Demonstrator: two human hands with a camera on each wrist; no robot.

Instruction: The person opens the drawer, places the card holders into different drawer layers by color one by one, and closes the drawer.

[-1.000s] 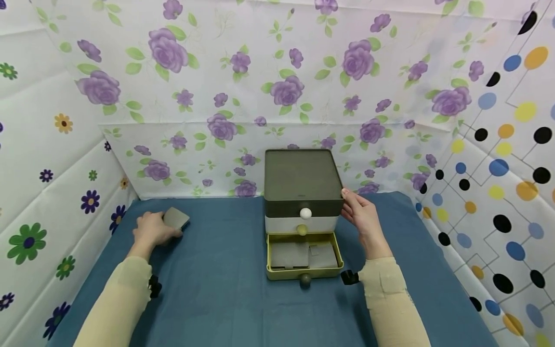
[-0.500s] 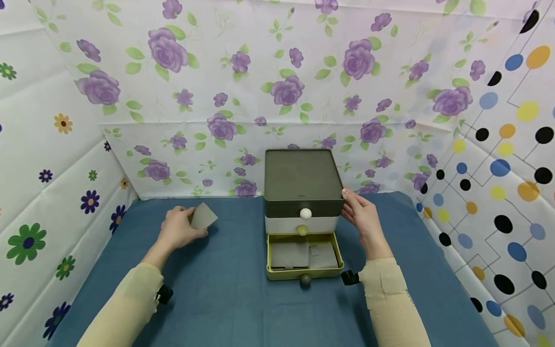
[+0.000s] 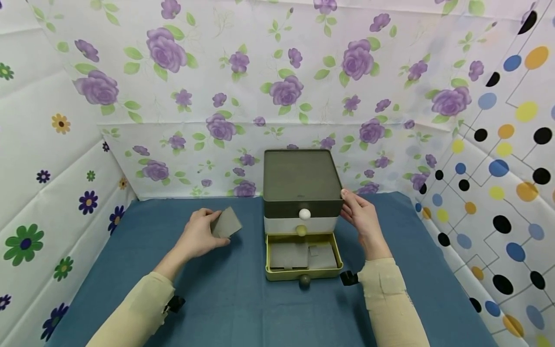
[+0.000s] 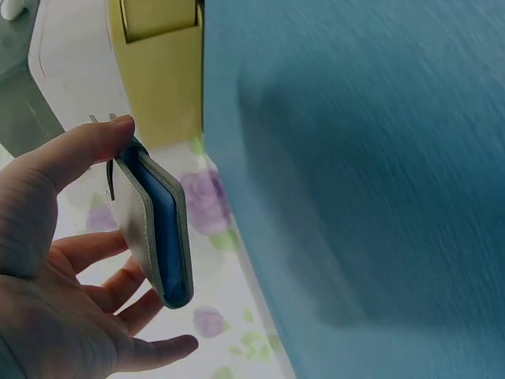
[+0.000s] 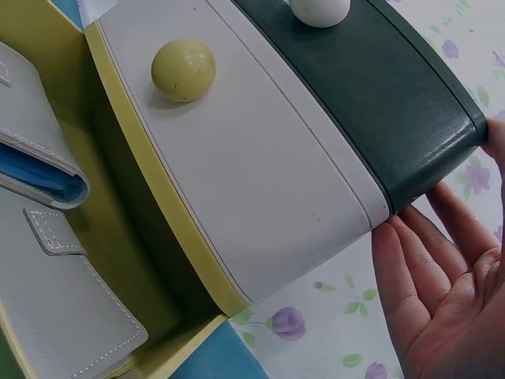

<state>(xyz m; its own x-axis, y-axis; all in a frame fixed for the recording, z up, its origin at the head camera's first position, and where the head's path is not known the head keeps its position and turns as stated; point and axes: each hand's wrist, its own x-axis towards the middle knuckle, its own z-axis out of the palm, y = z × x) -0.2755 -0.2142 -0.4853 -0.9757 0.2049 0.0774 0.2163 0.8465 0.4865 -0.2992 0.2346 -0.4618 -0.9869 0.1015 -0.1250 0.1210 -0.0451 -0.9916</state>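
Note:
In the head view my left hand [image 3: 199, 236] holds a small grey card wallet [image 3: 227, 223] above the blue cloth. The left wrist view shows the thumb pressing one side of the wallet [image 4: 134, 209] and fingers behind it, its blue inner lining along the edge. My right hand [image 3: 362, 217] touches the right side of a small drawer unit [image 3: 303, 178], fingers fairly straight, thumb at the top corner in the right wrist view. Its bottom olive-yellow drawer [image 3: 277, 275] is pulled out, with a grey wallet [image 3: 288, 255] lying beside another grey wallet [image 3: 323, 258].
Blue cloth [image 3: 225, 308] covers the table. Behind stands a backdrop with purple roses [image 3: 221, 126], and patterned sheets flank both sides. The upper white drawer [image 3: 279, 225] and dark green drawer [image 3: 282, 208] are pushed in. The bottom drawer's round dark knob [image 3: 305, 281] sticks out toward the front.
My left hand has carried the grey card wallet rightward across the cloth, closer to the drawer unit. My right hand and the drawer unit have kept their places.

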